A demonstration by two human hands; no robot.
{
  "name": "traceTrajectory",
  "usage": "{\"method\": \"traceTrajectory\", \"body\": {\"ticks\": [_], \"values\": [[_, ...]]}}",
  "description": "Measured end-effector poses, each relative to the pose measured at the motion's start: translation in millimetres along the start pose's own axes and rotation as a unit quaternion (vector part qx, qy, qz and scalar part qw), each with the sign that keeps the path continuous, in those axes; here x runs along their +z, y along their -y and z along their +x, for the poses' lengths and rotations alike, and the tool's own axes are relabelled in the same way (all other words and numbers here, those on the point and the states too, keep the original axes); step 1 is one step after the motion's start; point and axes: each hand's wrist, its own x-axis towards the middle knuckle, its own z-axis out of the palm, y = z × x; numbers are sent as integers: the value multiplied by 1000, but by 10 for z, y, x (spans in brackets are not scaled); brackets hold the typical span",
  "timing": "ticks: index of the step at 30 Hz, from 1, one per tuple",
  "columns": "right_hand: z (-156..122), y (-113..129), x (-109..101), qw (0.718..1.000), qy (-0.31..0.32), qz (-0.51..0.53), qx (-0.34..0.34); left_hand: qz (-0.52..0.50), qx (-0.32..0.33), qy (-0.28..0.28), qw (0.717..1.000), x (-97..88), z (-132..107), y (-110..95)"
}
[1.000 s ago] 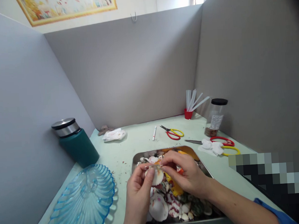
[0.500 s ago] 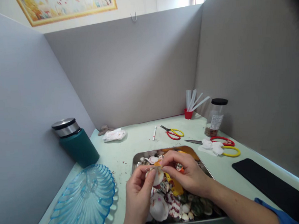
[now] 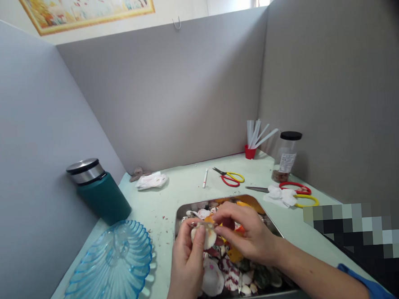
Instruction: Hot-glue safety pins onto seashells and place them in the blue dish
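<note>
Both hands work over a steel tray (image 3: 275,228) heaped with several coloured seashells (image 3: 227,274). My left hand (image 3: 188,263) is closed around a pale scallop shell (image 3: 207,237), holding it upright above the tray. My right hand (image 3: 250,236) comes in from the right and pinches the top edge of the same shell with thumb and forefinger. An orange shell piece (image 3: 209,219) shows just above the fingertips.
A blue glass shell-shaped dish (image 3: 105,272) lies at the front left, a teal flask (image 3: 99,194) behind it. Two pairs of scissors (image 3: 231,178), (image 3: 295,193), a white pen (image 3: 205,177), crumpled tissue (image 3: 151,181), a jar (image 3: 286,157) and a red cup of sticks (image 3: 253,146) stand farther back.
The shell and both hands have shifted slightly to the left and the left fingers have turned the shell a little. The right hand's pinch stays on its top edge.
</note>
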Motion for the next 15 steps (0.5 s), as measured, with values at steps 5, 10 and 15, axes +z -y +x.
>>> {"method": "traceTrajectory", "body": {"ticks": [5,10,15], "values": [[-4,-17,10,1000,-5,-13,-20,-13,-11,10,1000,31,16,-21],[13,-17,15,999,-12,-15,-29,11,-19,31,999,25,4,-28],[-4,-33,20,999,-12,-9,-43,23,-13,35,999,11,3,-22]]}}
